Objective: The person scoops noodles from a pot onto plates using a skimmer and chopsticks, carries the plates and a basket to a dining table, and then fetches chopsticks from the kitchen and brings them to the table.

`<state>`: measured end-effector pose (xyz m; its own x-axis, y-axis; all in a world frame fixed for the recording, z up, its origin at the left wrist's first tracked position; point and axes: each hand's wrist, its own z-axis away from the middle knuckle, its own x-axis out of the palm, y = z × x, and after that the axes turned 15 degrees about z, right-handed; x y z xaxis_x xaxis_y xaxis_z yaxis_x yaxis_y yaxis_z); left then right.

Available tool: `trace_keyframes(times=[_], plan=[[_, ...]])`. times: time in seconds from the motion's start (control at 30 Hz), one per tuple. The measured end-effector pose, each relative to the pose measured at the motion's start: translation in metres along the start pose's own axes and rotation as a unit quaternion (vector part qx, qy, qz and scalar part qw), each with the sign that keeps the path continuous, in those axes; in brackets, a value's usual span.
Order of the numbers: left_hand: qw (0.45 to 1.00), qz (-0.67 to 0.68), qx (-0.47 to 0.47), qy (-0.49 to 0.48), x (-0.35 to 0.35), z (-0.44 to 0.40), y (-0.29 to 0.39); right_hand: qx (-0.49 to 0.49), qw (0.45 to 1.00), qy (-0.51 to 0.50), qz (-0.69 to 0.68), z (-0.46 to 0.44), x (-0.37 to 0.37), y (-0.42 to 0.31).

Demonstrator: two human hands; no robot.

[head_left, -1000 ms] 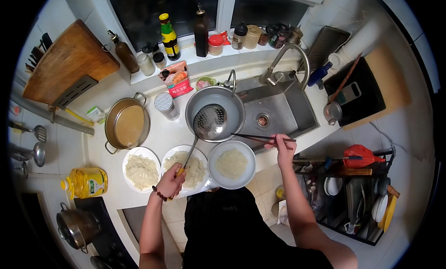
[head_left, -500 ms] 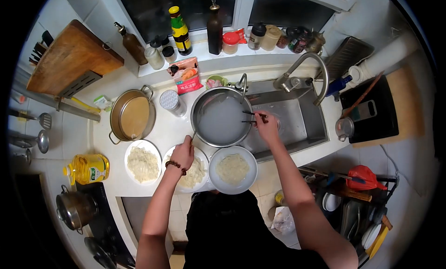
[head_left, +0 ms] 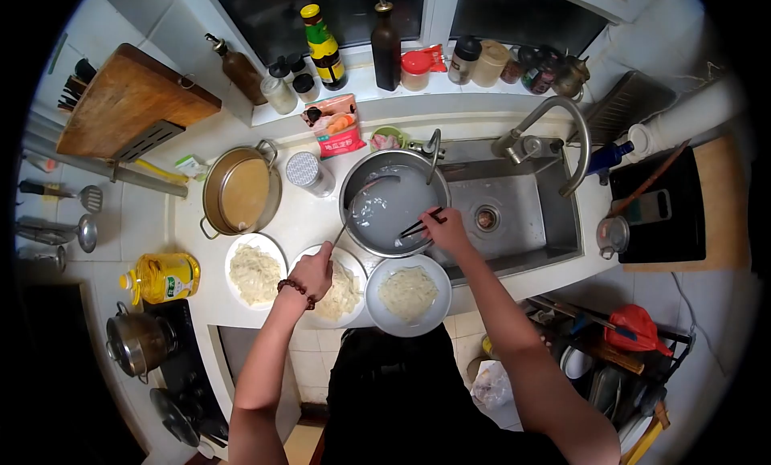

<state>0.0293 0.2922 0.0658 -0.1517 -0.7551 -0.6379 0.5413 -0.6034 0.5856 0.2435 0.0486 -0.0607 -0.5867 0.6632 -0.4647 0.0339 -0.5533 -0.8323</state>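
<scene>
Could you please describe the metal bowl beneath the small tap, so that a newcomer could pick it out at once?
Find the steel sink, then its left end. There, beneath a small curved tap, sits the round metal bowl. Unlike the two-handled pot farther left, which looks tan inside, it holds cloudy greyish liquid.

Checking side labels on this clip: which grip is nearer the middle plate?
Left: the left grip appears over the upper left of the middle plate; the right grip is farther off rightward, at the basin.
</scene>
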Motion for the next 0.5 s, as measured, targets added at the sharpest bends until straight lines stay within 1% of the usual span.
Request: trace_keyframes(times=[0.13, 0.17, 0.2, 0.23, 0.27, 0.3, 0.33, 0.37, 0.43, 0.47, 0.5], plan=[[0.998, 0.054, 0.003, -0.018, -0.009, 0.006, -0.003, -0.011, 0.999, -0.019, -0.028, 0.005, 0.004, -0.013], [0.998, 0.056, 0.002, -0.017, -0.011, 0.007, -0.001, -0.003, 0.997, -0.025, -0.069, 0.008, 0.002, -0.014], [0.995, 0.092, -0.029, -0.04, -0.013, 0.007, 0.001, 0.007, 0.993, -0.03, -0.111, 0.013, -0.001, -0.012], [0.988, 0.127, -0.06, -0.063, -0.016, 0.008, 0.004, 0.008, 0.993, -0.03, -0.11, 0.018, -0.004, -0.008], [0.988, 0.128, -0.059, -0.063, -0.018, 0.009, 0.008, 0.011, 0.989, -0.018, -0.145, 0.022, -0.011, -0.004], [0.965, 0.214, -0.12, -0.09, -0.019, 0.009, 0.013, 0.012, 0.984, -0.007, -0.179, 0.025, -0.018, 0.0], [0.93, 0.3, -0.18, -0.116, -0.019, 0.009, 0.015, 0.011, 0.984, -0.007, -0.178, 0.029, -0.025, 0.004], [0.93, 0.301, -0.179, -0.115, -0.018, 0.009, 0.014, 0.019, 0.98, 0.01, -0.196, 0.034, -0.034, 0.006], [0.866, 0.419, -0.218, -0.162, -0.01, 0.004, 0.009, 0.03, 0.977, 0.028, -0.212, 0.042, -0.05, 0.011], [0.866, 0.419, -0.218, -0.165, -0.002, -0.001, 0.0, 0.033, 0.977, 0.034, -0.209, 0.047, -0.057, 0.012], [0.867, 0.423, -0.175, -0.195, 0.009, -0.008, -0.016, 0.038, 0.977, 0.04, -0.206, 0.051, -0.063, 0.013]])
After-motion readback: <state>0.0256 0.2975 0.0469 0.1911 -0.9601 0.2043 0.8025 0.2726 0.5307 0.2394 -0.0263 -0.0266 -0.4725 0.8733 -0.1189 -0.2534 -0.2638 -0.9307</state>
